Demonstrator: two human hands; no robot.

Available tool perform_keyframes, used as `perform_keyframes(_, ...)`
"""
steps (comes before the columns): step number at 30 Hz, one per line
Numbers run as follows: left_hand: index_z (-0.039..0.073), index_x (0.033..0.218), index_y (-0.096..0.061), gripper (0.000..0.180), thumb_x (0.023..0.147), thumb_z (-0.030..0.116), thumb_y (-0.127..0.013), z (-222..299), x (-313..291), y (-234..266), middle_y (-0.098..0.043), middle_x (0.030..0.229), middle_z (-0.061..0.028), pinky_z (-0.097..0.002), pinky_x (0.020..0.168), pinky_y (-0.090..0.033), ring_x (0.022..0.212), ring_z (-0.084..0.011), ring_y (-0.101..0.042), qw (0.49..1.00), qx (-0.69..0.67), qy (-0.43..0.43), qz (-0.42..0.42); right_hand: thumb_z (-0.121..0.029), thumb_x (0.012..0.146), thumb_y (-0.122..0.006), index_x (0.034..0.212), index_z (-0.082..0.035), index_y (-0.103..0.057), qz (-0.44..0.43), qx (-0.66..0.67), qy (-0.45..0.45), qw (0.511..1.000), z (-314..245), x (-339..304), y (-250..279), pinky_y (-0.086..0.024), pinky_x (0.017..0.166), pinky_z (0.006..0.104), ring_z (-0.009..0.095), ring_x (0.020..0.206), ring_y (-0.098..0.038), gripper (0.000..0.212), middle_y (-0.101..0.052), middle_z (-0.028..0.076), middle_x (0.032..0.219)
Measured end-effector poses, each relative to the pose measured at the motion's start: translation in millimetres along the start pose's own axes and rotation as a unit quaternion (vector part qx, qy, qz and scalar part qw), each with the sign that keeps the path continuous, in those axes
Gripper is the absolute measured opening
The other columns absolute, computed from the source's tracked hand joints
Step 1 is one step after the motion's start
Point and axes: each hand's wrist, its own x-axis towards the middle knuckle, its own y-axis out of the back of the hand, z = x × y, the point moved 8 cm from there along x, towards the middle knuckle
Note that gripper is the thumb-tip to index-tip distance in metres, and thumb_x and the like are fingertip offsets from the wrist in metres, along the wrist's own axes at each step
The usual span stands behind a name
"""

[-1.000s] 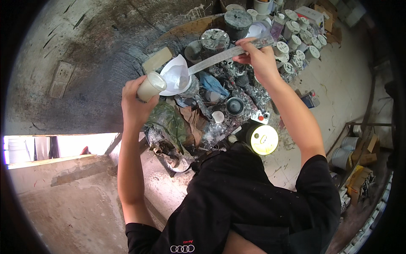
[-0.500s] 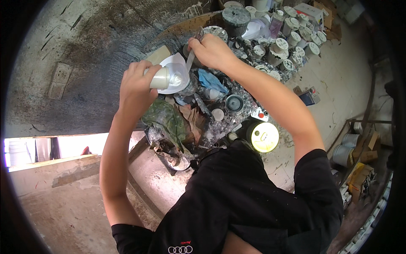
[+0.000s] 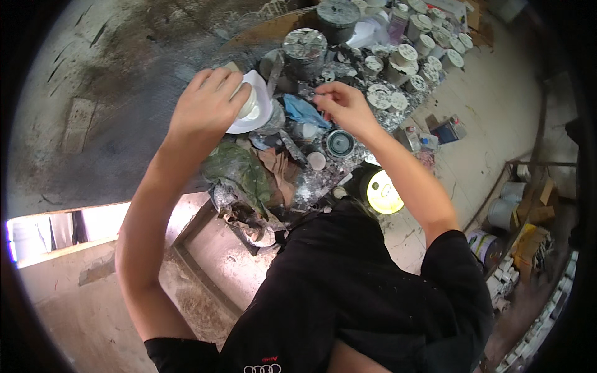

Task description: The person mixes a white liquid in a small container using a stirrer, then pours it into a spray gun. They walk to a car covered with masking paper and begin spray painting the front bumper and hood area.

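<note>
My left hand (image 3: 210,102) is wrapped round a small white cup (image 3: 249,101), mostly hidden under the fingers. The cup is tipped over a wide white plastic funnel or bowl (image 3: 263,107), with pale material at its mouth. My right hand (image 3: 346,110) hovers over the cluttered bench, fingers loosely bent and apart, with nothing visible in them. Just below its fingertips lies a crumpled blue cloth (image 3: 305,110). A paint-smeared spatula (image 3: 275,73) leans in a grey can (image 3: 267,61) beyond the funnel.
Several lidded white pots (image 3: 420,25) crowd the right of the bench. A round grey lid or tin (image 3: 341,143), a green plastic sheet (image 3: 235,171) and brown paper (image 3: 278,168) lie nearer. A bright yellow-white round lid (image 3: 384,191) sits by my body.
My right hand has let go of the spatula and drawn back to the right and nearer. The left hand has turned further over the cup, tipping it more into the funnel.
</note>
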Motion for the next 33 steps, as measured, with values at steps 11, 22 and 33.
perform_keyframes(11, 0.006, 0.113, -0.066, 0.036, 0.077, 0.007, -0.067, 2, 7, -18, -0.064, 0.116, -0.0094, -0.0416, 0.104, -0.050, 0.115, -0.0276, -0.062, 0.996, 0.019, 0.018, -0.084, -0.034, 0.083, -0.080, 0.111, -0.009, -0.074, 0.154, -0.597, -0.171, 0.769, 194, -91, 165, -0.059, 0.088, 0.0479, 0.037, 0.102, -0.073, 0.038, -0.071, 0.018, 0.110)
perform_keyframes(22, 0.009, 0.129, -0.065, 0.051, 0.078, 0.004, -0.068, -5, -3, -12, -0.059, 0.129, -0.0102, -0.0486, 0.103, -0.050, 0.118, -0.0327, -0.060, 0.995, -0.004, 0.032, -0.093, -0.030, 0.080, -0.078, 0.106, -0.005, -0.075, 0.054, -0.654, -0.040, 0.754, 203, -71, 188, -0.060, 0.076, 0.0492, 0.037, 0.083, -0.073, 0.036, -0.071, 0.015, 0.103)
perform_keyframes(33, 0.007, 0.129, -0.065, 0.049, 0.080, 0.006, -0.067, -7, -4, -7, -0.061, 0.131, -0.0108, -0.0483, 0.104, -0.049, 0.121, -0.0321, -0.059, 0.979, 0.042, 0.090, -0.175, -0.041, 0.077, -0.078, 0.085, 0.000, -0.077, -0.026, -0.557, -0.104, 0.824, 174, -28, 180, -0.056, 0.074, 0.0495, 0.043, 0.079, -0.070, 0.041, -0.072, 0.025, 0.081)
